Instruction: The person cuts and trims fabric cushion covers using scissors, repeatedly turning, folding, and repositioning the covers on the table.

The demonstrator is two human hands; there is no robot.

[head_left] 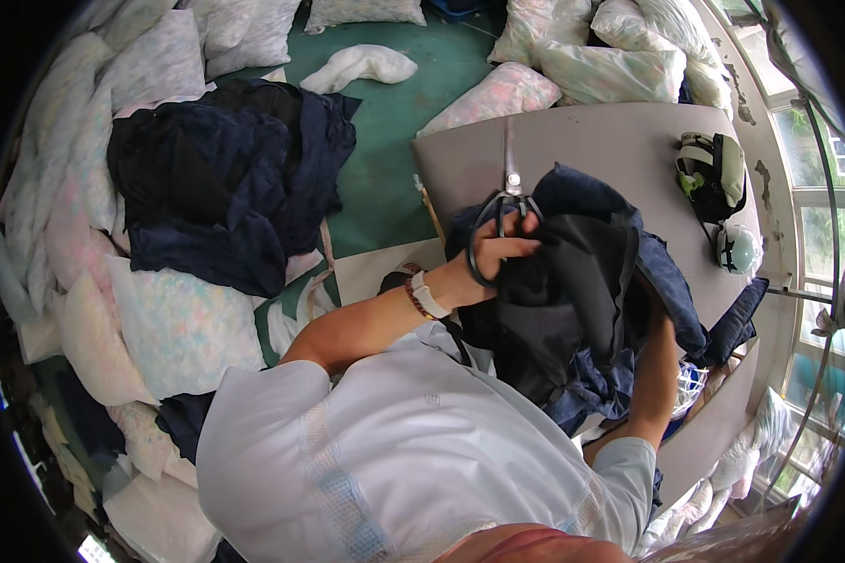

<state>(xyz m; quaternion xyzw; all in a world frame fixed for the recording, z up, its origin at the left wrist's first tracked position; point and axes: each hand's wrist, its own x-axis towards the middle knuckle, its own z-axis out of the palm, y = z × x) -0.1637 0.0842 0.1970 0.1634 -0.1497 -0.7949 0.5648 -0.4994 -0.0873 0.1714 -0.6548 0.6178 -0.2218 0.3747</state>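
Note:
My left hand (502, 249) is closed around the black handles of a pair of scissors (513, 183), whose blades look closed and point away from me. Its fingers rest at the edge of a dark garment (582, 281), black on one face and navy on the other, bunched in front of me. My right forearm (654, 375) reaches in under the garment's right side. Cloth covers the right hand, so its fingers do not show.
A grey padded table (573, 141) bears the garment, a pale green lidded device (739, 251) and a black-and-cream strapped item (714, 174). Dark cloth (235, 178) lies heaped at left, among stuffed translucent bags (188, 324). A white bundle (359, 68) lies on the green floor (385, 178).

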